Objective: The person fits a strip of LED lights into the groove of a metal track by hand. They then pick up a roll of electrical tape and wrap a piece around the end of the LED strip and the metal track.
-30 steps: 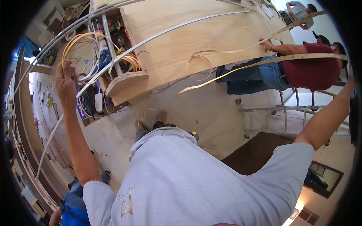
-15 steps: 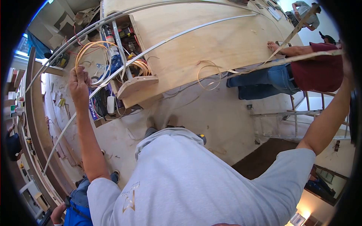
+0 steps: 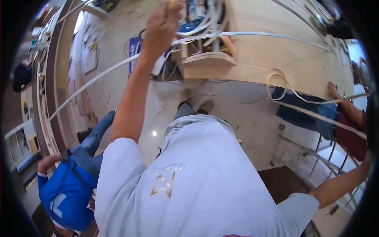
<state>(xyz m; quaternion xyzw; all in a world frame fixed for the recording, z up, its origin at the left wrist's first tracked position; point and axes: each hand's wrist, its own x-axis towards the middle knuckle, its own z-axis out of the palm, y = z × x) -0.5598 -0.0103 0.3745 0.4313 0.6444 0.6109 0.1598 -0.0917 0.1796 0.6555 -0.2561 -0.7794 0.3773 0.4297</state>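
Observation:
My left hand (image 3: 161,24) is raised to the top of the view, fingers closed on a thin yellowish strip (image 3: 172,4) that runs out of the frame. Just beyond it a long white curved strip (image 3: 98,78) crosses the plywood board (image 3: 276,55). My right arm (image 3: 339,183) reaches out to the far right, and its hand is lost past the dark edge of the view. A loose loop of tan strip (image 3: 276,81) hangs over the board's near edge and trails off to the right.
An open compartment with cables and tools (image 3: 201,19) sits behind my left hand. A person in a blue shirt (image 3: 63,193) crouches at lower left. Another person in maroon and jeans (image 3: 347,134) rests a hand (image 3: 334,90) on the board. A metal ladder (image 3: 316,158) lies at right.
The view has swung left and down. My left hand now sits at top centre instead of the left, the strip coil is mostly out of frame, and the person in blue shows more.

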